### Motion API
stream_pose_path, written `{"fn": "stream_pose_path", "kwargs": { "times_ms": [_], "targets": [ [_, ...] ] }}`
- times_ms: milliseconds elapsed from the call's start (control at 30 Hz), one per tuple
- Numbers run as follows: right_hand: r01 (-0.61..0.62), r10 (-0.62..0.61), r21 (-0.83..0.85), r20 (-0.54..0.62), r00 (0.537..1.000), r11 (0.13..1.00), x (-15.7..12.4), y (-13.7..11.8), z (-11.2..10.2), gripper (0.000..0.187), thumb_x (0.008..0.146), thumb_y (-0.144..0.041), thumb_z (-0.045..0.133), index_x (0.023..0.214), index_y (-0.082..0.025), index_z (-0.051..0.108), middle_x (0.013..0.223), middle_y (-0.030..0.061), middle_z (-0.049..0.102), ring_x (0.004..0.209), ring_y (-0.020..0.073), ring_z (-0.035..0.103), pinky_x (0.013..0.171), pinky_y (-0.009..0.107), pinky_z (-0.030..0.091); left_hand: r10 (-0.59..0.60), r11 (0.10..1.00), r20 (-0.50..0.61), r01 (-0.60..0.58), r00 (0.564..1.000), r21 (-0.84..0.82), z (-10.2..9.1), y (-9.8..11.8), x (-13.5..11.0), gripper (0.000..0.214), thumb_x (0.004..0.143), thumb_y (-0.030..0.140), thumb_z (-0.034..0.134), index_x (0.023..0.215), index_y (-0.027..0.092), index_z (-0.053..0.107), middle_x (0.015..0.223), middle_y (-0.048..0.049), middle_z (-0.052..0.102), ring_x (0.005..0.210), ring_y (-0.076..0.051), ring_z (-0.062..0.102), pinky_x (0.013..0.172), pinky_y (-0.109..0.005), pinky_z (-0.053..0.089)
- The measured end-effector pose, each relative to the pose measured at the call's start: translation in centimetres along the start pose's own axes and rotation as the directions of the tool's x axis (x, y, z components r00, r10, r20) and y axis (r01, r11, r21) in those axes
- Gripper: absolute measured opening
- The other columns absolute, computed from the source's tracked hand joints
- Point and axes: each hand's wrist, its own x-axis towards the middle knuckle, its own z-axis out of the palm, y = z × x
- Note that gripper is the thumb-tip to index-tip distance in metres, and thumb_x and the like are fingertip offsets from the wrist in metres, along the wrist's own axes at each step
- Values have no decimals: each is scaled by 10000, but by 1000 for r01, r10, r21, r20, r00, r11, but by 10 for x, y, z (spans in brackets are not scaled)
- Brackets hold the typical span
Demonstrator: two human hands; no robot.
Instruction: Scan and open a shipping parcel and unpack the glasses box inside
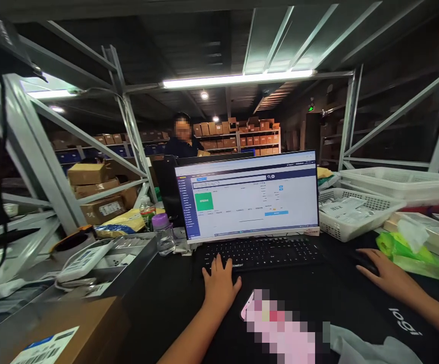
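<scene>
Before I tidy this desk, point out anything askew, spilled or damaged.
No spill or damage shows. Only the crumpled pale sheet looks stray, bunched up on the black desk mat near the logi lettering; keyboard and mouse look in order.

The black desk mat [306, 285] lies open between left hand [219, 283] and mouse [366, 262]; a pink phone [274, 326] obstructs the near side, the monitor [242, 202] ahead.

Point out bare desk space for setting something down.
Two patches of black desktop: one between the left hand and the cardboard box; another below the keyboard, between the pink item and the right hand. Crowded: the left, with the packed gray tray, and the far right, with the tissue pack and white baskets.
</scene>
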Motion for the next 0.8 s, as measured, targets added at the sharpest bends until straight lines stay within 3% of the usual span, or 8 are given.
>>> {"fn": "stream_pose_path", "kwargs": {
  "times_ms": [233,567,700,800],
  "targets": [
    [-8,13,102,-57,998,995,7,27,25,481,764,-554,538,1159,-285,590,1161,146,674,1111,384,670,1003,522,524,1,999,-10,-2,1000,-54,5,-4,1,602,869,445,530,1427,220,517,1586,-204,364,1454,-370,351,1156,-662,248],
    [40,-35,212,-24,999,977,6,12,16,416,747,-551,593,1130,-388,578,1186,100,678,1167,398,644,1065,569,490,-4,997,5,4,1000,-75,1,-3,-4,608,864,451,547,1424,215,519,1586,-214,360,1457,-374,347,1155,-674,244],
    [127,-107,204,-107,989,971,10,21,27,414,753,-531,596,1162,-485,549,1141,68,686,1084,409,676,977,581,538,-7,996,11,8,1000,-88,-1,-3,-4,616,867,469,539,1428,214,517,1590,-215,354,1460,-374,341,1160,-677,231],
    [171,-153,130,-134,979,977,8,23,29,518,781,-529,548,1291,-574,468,1114,69,684,1060,406,682,926,590,549,-5,995,16,6,1000,-98,-1,-4,-4,624,867,481,532,1431,214,513,1594,-213,347,1463,-373,336,1161,-681,221]
  ]
}}
